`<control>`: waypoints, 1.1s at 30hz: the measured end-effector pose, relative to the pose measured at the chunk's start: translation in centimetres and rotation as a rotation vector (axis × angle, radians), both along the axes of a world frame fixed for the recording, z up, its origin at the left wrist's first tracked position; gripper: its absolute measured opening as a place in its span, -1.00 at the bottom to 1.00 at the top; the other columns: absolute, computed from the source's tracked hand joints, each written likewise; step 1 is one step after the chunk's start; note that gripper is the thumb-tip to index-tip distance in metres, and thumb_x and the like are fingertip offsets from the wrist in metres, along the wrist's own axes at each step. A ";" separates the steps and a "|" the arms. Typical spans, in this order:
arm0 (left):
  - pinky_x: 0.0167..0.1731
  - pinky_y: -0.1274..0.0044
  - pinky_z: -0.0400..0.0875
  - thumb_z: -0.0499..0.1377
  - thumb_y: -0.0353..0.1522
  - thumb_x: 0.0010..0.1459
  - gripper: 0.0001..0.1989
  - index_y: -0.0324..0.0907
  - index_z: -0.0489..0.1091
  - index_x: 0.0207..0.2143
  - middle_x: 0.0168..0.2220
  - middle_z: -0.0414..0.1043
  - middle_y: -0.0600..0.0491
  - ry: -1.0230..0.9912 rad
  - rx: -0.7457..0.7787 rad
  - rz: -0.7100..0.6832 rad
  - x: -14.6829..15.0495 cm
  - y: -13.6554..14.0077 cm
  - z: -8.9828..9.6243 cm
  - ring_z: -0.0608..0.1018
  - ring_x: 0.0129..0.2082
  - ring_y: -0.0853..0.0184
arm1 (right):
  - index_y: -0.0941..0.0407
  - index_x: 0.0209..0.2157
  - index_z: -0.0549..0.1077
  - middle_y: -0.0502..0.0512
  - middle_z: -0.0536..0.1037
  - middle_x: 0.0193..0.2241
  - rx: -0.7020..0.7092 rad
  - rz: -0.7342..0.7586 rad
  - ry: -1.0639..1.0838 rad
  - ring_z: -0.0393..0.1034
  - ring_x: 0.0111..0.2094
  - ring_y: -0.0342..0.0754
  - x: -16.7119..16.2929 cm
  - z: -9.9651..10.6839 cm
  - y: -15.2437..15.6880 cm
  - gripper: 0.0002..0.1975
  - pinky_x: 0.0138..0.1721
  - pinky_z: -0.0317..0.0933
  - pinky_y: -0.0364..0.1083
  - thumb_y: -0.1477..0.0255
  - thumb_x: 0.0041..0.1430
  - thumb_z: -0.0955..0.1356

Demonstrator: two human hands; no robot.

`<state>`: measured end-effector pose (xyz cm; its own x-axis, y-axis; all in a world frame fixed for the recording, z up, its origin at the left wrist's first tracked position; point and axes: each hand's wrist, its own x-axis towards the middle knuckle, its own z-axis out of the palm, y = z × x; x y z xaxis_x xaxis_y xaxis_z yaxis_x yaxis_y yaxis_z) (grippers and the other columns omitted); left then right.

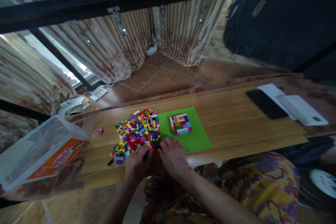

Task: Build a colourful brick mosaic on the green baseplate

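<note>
Over the near side of the wooden tabletop (231, 119), the left hand (138, 162) curls at the near edge of the brick pile (139, 131); the right hand (173, 154) bends by the green baseplate's (200, 138) near left corner. I cannot tell how closed either is or whether it holds a brick. The baseplate, right of the pile, bears a multicoloured brick square (181, 124). Curtains (131, 49) hang far beyond.

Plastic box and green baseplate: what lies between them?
In the head view, the heap of loose bricks, with a small magenta piece nearer the box.
</note>
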<state>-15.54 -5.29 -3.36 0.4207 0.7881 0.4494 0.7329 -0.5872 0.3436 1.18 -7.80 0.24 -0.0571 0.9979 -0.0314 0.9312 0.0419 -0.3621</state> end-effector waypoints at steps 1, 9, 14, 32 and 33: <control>-0.43 0.61 0.38 0.08 -0.37 0.27 -0.84 -0.16 0.39 -0.37 -0.45 0.49 0.08 0.001 0.003 -0.006 0.0 0.0 0.0 0.53 -0.46 0.39 | 0.13 -0.27 0.49 0.15 0.52 -0.24 0.012 -0.002 0.024 0.39 -0.17 0.08 0.1 -0.1 0.0 -0.91 -0.16 0.19 0.02 0.45 0.24 0.33; -0.42 0.60 0.37 0.09 -0.35 0.27 -0.82 -0.16 0.39 -0.40 -0.47 0.47 0.07 -0.009 -0.024 0.010 0.0 -0.1 -0.1 0.52 -0.47 0.39 | 0.10 -0.28 0.47 0.07 0.54 -0.34 0.124 -0.165 0.801 0.40 -0.30 -0.07 2.6 -1.3 -0.3 -0.87 -0.23 0.26 -0.09 0.43 0.22 0.28; -0.43 0.60 0.37 0.08 -0.35 0.28 -0.82 -0.16 0.39 -0.39 -0.47 0.47 0.08 0.000 -0.015 0.011 -0.1 -0.1 -0.2 0.53 -0.47 0.39 | 0.09 -0.36 0.50 -0.01 0.50 -0.46 0.089 -0.352 1.320 0.36 -0.43 -0.13 4.5 -1.2 0.1 -0.82 -0.38 0.25 -0.14 0.27 0.04 0.41; -0.44 0.62 0.36 0.09 -0.36 0.27 -0.84 -0.15 0.40 -0.38 -0.45 0.50 0.09 -0.004 0.027 0.004 0.1 -0.1 0.2 0.53 -0.48 0.41 | 0.08 -0.29 0.58 0.10 0.60 -0.34 0.256 -0.566 1.012 0.45 -0.32 -0.02 10.7 -2.8 -1.3 -0.75 -0.23 0.31 -0.03 0.21 0.07 0.41; -0.44 0.62 0.36 0.09 -0.36 0.27 -0.85 -0.15 0.40 -0.38 -0.45 0.50 0.09 -0.006 0.031 0.004 0.1 0.0 0.1 0.53 -0.48 0.41 | 0.08 -0.29 0.58 0.12 0.60 -0.31 0.264 -0.564 0.956 0.46 -0.29 0.00 11.2 -3.0 -1.3 -0.74 -0.20 0.31 -0.01 0.20 0.08 0.40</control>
